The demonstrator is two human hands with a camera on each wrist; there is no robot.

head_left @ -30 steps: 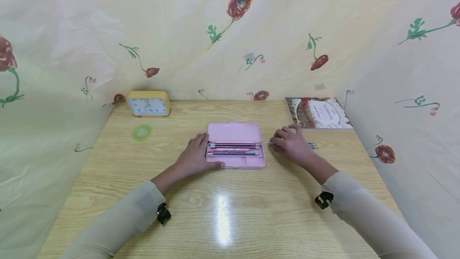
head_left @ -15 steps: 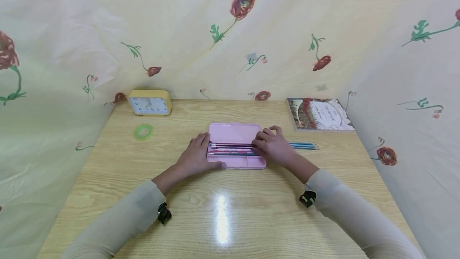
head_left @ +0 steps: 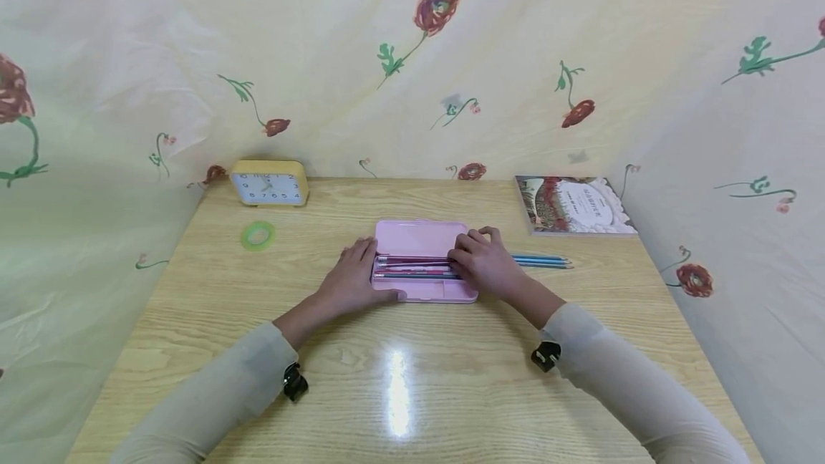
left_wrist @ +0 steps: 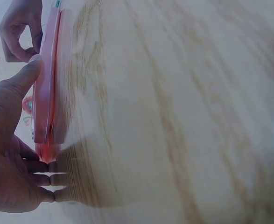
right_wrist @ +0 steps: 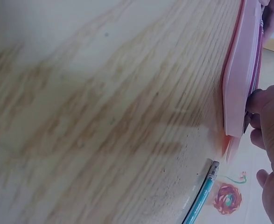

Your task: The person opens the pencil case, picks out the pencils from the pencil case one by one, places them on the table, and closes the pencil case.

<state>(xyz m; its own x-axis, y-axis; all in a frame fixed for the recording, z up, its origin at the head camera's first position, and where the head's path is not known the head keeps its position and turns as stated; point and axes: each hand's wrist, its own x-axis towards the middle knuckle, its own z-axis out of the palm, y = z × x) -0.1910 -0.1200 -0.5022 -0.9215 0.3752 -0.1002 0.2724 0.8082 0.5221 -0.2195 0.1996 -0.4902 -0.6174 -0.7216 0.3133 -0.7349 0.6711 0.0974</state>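
A pink pencil case lies with its lid folded back. Maroon pencils, a dark green pencil and pink pencils lie lengthwise in it. My left hand holds the case's left end, thumb at the front edge and fingers round the end; in the left wrist view the thumb presses the side. My right hand reaches over the case's right end, its fingers pinching pencils at their right ends. The fingertips hide those ends in the head view. Blue pencils lie on the table just beyond the right hand.
A yellow alarm clock stands at the back left, with a green tape roll in front of it. A book lies at the back right. Flowered cloth hangs behind the wooden table.
My right hand has moved left, from the blue pencils on the table to the pencils in the case. The maroon pencils have shifted slightly. My left hand has stayed on the case.
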